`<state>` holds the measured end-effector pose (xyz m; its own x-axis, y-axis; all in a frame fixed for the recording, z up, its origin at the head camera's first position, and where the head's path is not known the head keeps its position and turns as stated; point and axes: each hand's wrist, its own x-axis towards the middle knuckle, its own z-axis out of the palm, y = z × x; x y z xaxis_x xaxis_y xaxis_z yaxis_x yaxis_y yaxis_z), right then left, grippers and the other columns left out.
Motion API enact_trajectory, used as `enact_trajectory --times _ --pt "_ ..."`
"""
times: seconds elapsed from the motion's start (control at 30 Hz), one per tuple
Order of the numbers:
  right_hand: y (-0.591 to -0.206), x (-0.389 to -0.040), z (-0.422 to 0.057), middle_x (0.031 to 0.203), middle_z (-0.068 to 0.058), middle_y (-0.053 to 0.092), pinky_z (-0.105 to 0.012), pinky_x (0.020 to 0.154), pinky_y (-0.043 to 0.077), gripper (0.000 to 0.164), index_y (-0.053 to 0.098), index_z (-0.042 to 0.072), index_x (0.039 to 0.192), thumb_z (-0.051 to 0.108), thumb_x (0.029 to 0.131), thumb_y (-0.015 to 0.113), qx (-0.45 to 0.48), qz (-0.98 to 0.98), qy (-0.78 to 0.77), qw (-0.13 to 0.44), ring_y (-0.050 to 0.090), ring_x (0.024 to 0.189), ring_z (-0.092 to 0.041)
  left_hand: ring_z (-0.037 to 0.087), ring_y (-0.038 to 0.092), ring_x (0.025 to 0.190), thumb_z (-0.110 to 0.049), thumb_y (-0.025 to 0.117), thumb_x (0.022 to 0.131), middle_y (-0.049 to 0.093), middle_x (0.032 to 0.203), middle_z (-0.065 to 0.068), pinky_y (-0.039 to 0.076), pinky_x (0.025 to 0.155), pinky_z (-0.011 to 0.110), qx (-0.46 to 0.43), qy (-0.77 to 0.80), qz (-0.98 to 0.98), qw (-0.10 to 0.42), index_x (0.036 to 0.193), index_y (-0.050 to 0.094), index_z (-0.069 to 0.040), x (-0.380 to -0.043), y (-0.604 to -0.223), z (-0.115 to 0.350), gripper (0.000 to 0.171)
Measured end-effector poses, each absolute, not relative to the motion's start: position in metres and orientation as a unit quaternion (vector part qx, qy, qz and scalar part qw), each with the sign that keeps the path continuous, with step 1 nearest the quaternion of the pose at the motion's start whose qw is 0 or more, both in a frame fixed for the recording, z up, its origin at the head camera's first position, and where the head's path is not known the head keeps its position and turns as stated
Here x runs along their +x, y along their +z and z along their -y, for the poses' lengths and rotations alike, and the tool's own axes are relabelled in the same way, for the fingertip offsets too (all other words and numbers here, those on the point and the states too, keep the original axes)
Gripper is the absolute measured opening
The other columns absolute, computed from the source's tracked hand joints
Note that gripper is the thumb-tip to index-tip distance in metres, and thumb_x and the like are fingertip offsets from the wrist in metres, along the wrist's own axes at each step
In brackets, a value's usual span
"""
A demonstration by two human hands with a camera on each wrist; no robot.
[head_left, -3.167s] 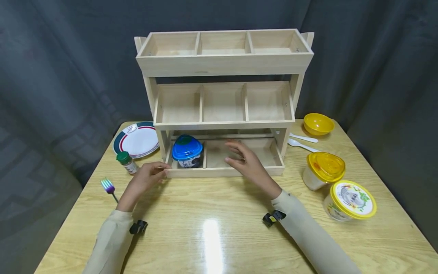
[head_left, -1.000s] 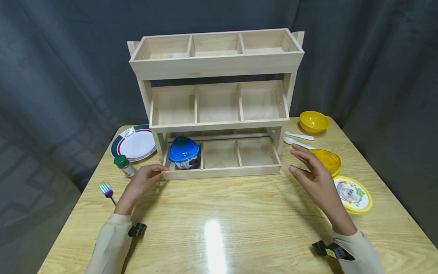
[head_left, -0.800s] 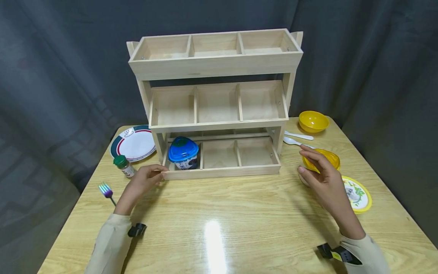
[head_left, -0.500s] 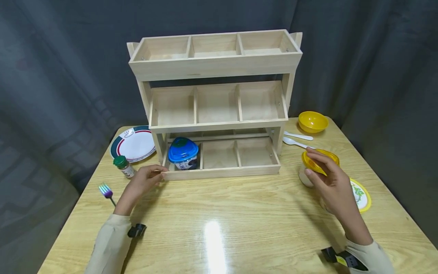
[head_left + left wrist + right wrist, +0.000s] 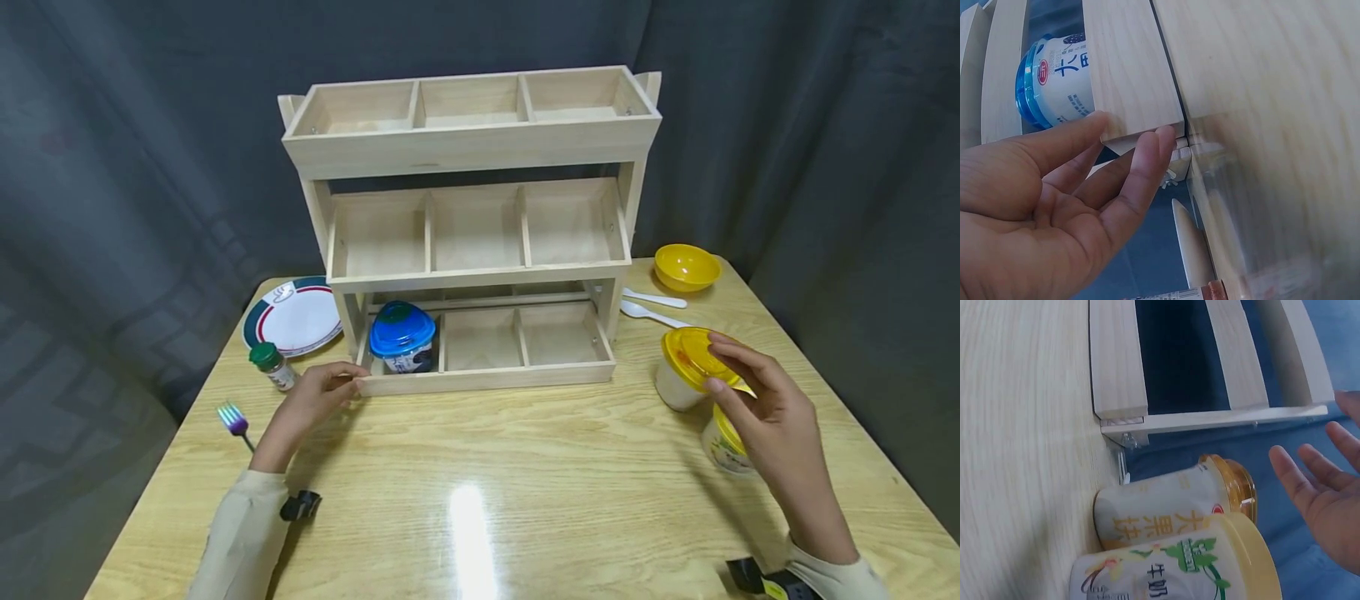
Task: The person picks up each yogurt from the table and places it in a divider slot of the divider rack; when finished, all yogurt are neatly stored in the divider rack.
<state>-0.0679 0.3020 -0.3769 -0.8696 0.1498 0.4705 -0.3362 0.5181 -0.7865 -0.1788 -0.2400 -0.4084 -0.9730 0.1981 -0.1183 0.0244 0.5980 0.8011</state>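
Note:
My left hand (image 5: pixel 315 408) pinches the front left corner of the wooden three-tier rack (image 5: pixel 472 150), thumb and fingertips at the end of the bottom tray's front board. In that tray's left compartment sits a tub with a blue lid (image 5: pixel 405 329); the left wrist view shows this blue-lidded tub (image 5: pixel 1060 81) behind the board. On the right, my right hand (image 5: pixel 780 433) hovers with relaxed, parted fingers, holding nothing. It partly covers a yellow-lidded tub (image 5: pixel 726 450) and overlaps the edge of an amber-lidded tub (image 5: pixel 678 385). Both tubs stand below the right hand (image 5: pixel 1329 494) in the right wrist view.
At the left lie a plate (image 5: pixel 296 317) with a dark green and red rim, a green-capped spice jar (image 5: pixel 273 365) and a rainbow-coloured fork (image 5: pixel 234 419). A yellow bowl (image 5: pixel 686 268) and white plastic cutlery (image 5: pixel 652 313) are at the back right.
The right hand has moved from over the rack's bottom tray to the right and toward me, over the yellow-lidded tub. The left hand keeps to the rack's corner.

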Motion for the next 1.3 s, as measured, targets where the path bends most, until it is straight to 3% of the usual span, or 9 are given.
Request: enact_trajectory --times 0.4,0.83,1.1,1.3 --pt "-0.38 -0.059 -0.32 0.152 0.002 0.064 -0.008 0.097 0.048 0.05 0.058 -0.004 0.15 -0.016 0.102 0.062 0.024 0.818 0.508 0.27 0.057 0.138 -0.006 0.035 0.072 0.104 -0.008 0.06 0.113 0.07 0.129 0.028 0.062 0.086 0.045 0.067 0.451 -0.884 0.099 0.132 0.068 0.009 -0.178 -0.408 0.241 0.027" --pt "-0.386 -0.051 -0.341 0.151 0.003 0.063 -0.012 0.098 0.043 0.043 0.065 -0.004 0.145 -0.013 0.102 0.065 -0.068 0.814 0.495 0.298 0.054 0.138 -0.011 0.032 0.072 0.098 -0.006 0.06 0.112 0.072 0.124 0.028 0.061 0.083 0.039 0.061 0.448 -0.887 0.099 0.131 0.068 0.009 -0.178 -0.408 0.239 0.026" --pt "-0.397 -0.039 -0.355 0.149 -0.001 0.064 -0.012 0.098 0.044 0.042 0.064 -0.01 0.143 -0.017 0.101 0.062 -0.092 0.78 0.538 0.306 0.055 0.138 -0.014 0.031 0.07 0.096 -0.007 0.059 0.112 0.071 0.126 0.028 0.06 0.082 0.038 0.058 0.445 -0.888 0.102 0.133 0.068 0.009 -0.179 -0.405 0.238 0.028" --pt "-0.407 -0.035 -0.368 0.148 0.003 0.065 -0.008 0.098 0.044 0.042 0.063 -0.01 0.143 -0.018 0.101 0.061 -0.088 0.772 0.555 0.295 0.057 0.136 -0.007 0.029 0.069 0.093 -0.006 0.059 0.112 0.072 0.121 0.027 0.058 0.079 0.035 0.062 0.439 -0.891 0.101 0.133 0.068 0.009 -0.179 -0.405 0.239 0.027"
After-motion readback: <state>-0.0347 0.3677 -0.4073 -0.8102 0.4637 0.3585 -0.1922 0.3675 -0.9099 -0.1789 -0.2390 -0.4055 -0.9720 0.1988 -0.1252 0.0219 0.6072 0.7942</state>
